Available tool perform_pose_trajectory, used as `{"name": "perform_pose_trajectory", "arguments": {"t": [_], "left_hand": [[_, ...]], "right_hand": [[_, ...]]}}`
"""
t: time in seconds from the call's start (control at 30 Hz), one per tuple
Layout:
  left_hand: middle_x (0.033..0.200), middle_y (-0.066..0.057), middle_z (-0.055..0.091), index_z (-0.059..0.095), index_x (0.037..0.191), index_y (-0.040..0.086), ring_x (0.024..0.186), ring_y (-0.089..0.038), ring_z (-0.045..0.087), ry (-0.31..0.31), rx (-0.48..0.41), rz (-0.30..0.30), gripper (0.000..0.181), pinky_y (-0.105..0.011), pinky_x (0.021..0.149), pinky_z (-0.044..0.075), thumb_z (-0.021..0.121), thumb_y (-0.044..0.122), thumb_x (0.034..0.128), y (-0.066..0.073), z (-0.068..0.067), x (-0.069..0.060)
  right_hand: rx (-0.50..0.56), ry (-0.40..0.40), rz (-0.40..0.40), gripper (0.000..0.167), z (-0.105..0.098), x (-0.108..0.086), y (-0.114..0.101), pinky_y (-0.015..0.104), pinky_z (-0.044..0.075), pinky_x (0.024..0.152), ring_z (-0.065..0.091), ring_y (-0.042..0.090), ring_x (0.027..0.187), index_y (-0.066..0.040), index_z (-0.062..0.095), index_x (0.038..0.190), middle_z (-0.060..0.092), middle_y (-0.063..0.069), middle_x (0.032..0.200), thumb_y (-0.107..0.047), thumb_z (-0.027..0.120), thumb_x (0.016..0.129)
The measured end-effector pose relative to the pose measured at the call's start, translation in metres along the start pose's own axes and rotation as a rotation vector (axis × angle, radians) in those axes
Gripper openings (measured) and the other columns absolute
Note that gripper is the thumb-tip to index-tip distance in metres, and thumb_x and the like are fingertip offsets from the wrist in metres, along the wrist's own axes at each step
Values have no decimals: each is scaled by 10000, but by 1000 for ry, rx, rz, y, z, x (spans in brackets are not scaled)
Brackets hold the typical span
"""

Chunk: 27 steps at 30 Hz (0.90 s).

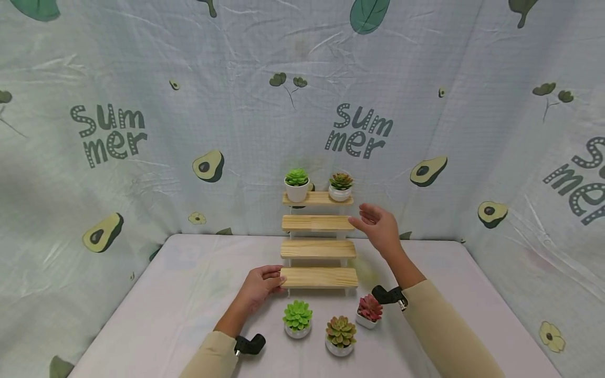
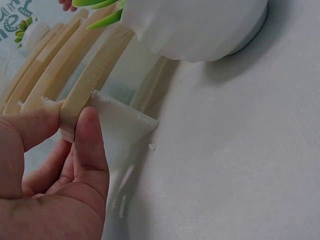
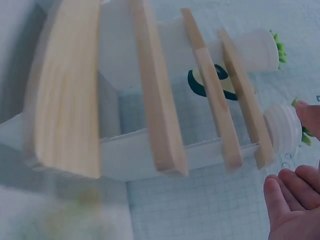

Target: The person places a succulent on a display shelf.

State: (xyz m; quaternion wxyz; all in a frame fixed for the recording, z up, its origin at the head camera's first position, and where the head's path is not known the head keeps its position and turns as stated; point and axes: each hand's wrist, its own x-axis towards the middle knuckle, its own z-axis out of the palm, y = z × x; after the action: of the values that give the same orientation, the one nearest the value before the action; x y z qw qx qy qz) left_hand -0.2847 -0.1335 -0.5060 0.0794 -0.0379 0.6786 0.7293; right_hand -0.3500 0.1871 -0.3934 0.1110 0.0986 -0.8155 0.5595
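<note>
A tiered wooden stand with white side supports stands at the back of the table. My left hand pinches the left end of its lowest board between thumb and fingers. Beside the upper right of the stand my right hand is raised, fingers loosely bent, holding nothing. On the top board sit a green succulent in a white pot and a reddish-green succulent; in the right wrist view the right hand is close to the latter's ribbed pot.
In front of the stand are a bright green succulent, a brownish-green one and a red one in a square white pot. A printed cloth hangs behind the white table.
</note>
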Motion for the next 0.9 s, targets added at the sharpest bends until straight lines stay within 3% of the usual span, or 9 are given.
{"name": "perform_pose_trajectory", "arguments": {"t": [0.23,0.5,0.9], "left_hand": [[1031,-116,647,580,1328,-117,851,-153,665,12,-3,-1,394,-295,747,637,663,-51,949,0,0,-1],[1020,-104,641,570,1332,-125,846,-147,662,-1,-6,-1,402,-279,743,633,666,-44,951,1,0,-2],[1018,-103,644,578,1333,-110,832,-140,666,-9,4,-12,400,-277,739,632,671,-34,952,2,-1,-2]], "right_hand": [[13,3,30,685,-5,-26,11,349,512,1086,571,310,1358,-46,563,1439,590,166,1454,-390,801,896],[29,22,59,646,-10,-56,34,88,515,950,578,305,1352,-57,576,1429,605,159,1441,-358,799,903],[9,-5,134,653,-10,-101,42,189,535,1007,595,289,1340,-82,604,1402,617,141,1436,-400,817,873]]}}
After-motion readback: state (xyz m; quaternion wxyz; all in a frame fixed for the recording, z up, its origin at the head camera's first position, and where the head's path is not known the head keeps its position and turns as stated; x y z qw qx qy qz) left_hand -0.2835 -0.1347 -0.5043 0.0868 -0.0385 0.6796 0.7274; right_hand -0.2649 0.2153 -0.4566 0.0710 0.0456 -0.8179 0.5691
